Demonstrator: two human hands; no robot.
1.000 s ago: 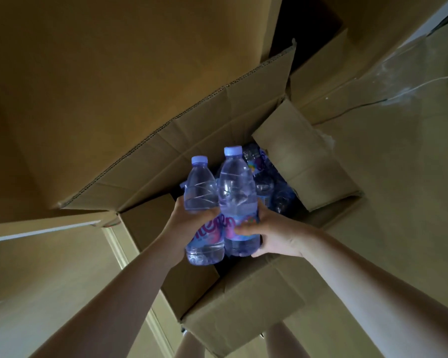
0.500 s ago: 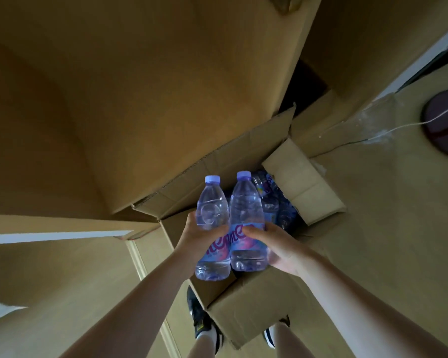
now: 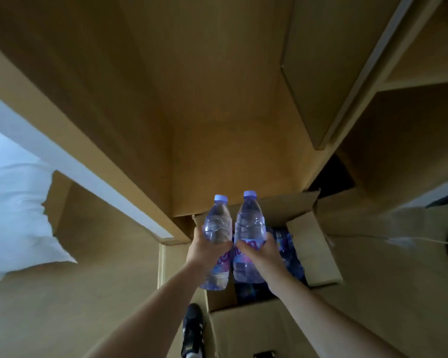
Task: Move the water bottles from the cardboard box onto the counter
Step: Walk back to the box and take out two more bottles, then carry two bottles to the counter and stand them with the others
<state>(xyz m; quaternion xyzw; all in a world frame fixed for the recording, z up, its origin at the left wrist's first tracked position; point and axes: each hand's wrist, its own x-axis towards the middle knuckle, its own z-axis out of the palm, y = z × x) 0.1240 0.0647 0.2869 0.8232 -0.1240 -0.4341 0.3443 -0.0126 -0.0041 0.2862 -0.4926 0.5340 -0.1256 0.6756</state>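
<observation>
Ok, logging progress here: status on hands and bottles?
Left hand shut on left bottle. Right hand shut on right bottle. Both upright, lifted above cardboard box; more bottles inside. Nothing in the way.

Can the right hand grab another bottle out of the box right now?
Probably not: the right hand is already wrapped around a bottle. More bottles lie uncovered in the open cardboard box, so a free hand could.

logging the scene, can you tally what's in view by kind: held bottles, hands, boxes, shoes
held bottles: 2 (left bottle, right bottle)
hands: 2 (left hand, right hand)
cardboard box: 1
shoe: 1
total: 6
More bottles in the box, too dim to count.
</observation>
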